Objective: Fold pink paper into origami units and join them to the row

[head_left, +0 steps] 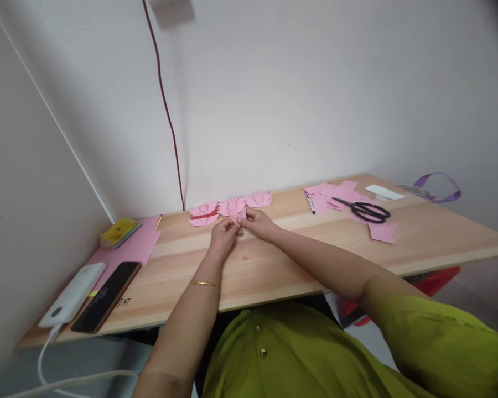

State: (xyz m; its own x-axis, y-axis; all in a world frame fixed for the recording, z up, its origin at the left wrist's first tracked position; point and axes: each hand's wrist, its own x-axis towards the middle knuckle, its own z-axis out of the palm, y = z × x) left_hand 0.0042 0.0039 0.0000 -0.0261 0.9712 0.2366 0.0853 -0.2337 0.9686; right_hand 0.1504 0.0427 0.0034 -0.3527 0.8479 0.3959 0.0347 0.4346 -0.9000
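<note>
Both my hands meet near the back middle of the wooden table, pinching a small piece of pink paper between them. My left hand has its fingers closed on the paper's near left side. Thumb and fingers of my right hand grip its right side. Just beyond, along the wall, lie several creased pink paper pieces with jagged edges. A red strip crosses the leftmost ones. The fingers partly cover the held paper, so its full shape is hidden.
Right of my hands lie black-handled scissors, pink paper scraps, a pen and a white strip. To the left are a phone, a cabled white power bank, a yellow packet and pink sheets.
</note>
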